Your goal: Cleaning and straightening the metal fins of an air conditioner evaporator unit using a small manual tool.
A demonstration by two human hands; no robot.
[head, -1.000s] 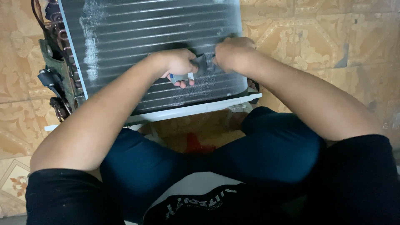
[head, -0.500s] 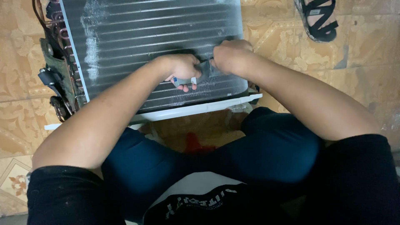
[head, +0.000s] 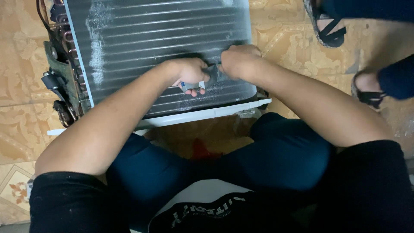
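Note:
A finned metal coil panel [head: 142, 39] of an air conditioner lies flat on the floor in front of me, with pale dusty streaks on its dark fins. My left hand [head: 187, 73] rests on the panel and grips a small grey tool [head: 192, 85] with a pale handle. My right hand [head: 237, 60] is closed on the other end of the same tool or on a dark part [head: 212, 73] between the hands; which one I cannot tell. Both hands touch near the panel's lower right.
Copper tube bends and a dark bracket [head: 58, 69] line the panel's left edge. A white frame strip [head: 207, 114] runs along its near edge. Another person's sandalled feet [head: 327, 26] stand on the patterned tiles [head: 21, 64] at the upper right. My knees [head: 276, 151] are below.
My hands stay on the same spot of the panel. The view has shifted slightly, and the other person's sandalled feet have come into sight at the upper right.

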